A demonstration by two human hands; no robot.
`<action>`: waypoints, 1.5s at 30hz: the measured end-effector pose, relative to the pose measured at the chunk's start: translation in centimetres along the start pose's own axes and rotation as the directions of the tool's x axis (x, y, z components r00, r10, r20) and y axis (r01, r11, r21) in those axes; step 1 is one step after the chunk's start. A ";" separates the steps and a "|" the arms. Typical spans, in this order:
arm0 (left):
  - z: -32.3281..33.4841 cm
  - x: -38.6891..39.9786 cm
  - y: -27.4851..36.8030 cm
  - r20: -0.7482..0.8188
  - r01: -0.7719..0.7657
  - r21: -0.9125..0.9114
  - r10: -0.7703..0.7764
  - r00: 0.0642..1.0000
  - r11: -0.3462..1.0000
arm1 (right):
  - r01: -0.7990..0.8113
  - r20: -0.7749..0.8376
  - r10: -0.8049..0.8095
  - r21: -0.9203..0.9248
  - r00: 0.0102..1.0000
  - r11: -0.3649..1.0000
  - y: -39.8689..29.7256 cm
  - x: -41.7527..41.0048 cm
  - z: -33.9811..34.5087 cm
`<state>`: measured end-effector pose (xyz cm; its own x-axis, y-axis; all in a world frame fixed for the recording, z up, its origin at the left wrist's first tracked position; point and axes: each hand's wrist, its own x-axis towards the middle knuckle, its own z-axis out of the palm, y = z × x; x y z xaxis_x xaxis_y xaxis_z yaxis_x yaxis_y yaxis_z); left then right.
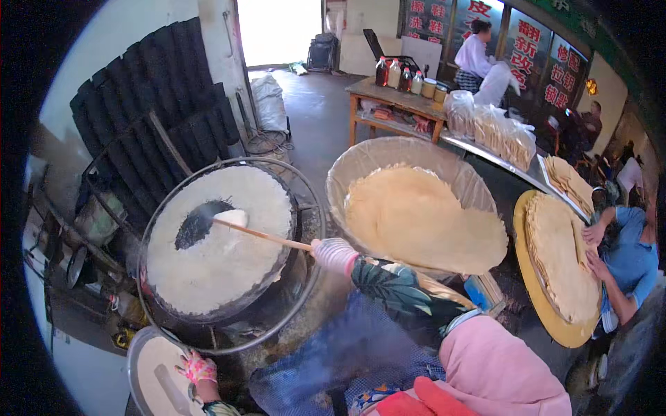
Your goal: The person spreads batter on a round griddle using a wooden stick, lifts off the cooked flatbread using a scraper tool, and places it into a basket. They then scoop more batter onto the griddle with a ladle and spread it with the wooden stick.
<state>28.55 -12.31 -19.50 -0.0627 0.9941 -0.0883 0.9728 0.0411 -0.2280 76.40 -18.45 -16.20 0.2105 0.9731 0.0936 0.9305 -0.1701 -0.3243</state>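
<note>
My right hand point(334, 255), in a white glove, grips a long wooden stick point(263, 238). The stick's far end meets a pale lump of batter point(232, 218) on a round black griddle point(199, 223). Pale batter point(218, 283) covers most of the griddle around a bare dark patch. My left hand point(197, 367), in a pink patterned glove, is at the right side of a metal basin point(136, 359) of batter, over its edge; whether it grips anything is unclear. Thin round flatbreads point(411, 218) lie piled in a large plastic-lined basket point(468, 179) to the right of the griddle.
A metal ring point(318, 249) surrounds the griddle. At the right, a co-worker's hands point(598, 260) touch flatbreads on a yellow round board point(559, 327). Bottles and jars stand on a wooden table point(359, 86). Bagged flatbreads point(502, 135) line a metal-edged counter. Another person stands behind.
</note>
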 end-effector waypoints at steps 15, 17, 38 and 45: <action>0.7 -10.3 9.2 -0.219 -0.390 -0.055 0.370 0.903 0.919 | -0.009 -0.079 0.010 0.010 0.997 1.000 1.0 -0.5 1.7; -0.2 -9.7 8.9 -0.174 -0.361 -0.085 0.343 0.923 0.929 | 0.001 -0.118 -0.004 -0.021 0.993 1.000 1.7 0.0 2.3; -12.2 -11.9 7.9 -0.456 -0.443 -0.882 -0.053 0.889 0.163 | 0.131 0.099 -0.115 -0.164 0.988 0.978 0.6 -0.5 0.5; -29.5 -25.3 9.6 -0.513 -0.382 -0.267 -0.205 0.833 -0.885 | 0.060 0.045 -0.055 -0.110 0.997 0.992 -1.8 0.5 3.2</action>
<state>46.04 -34.09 9.12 -0.1373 0.8716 0.4707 -0.7773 -0.3893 0.4942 73.83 -17.18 -18.59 0.1451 0.9870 0.0690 0.9687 -0.1275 -0.2128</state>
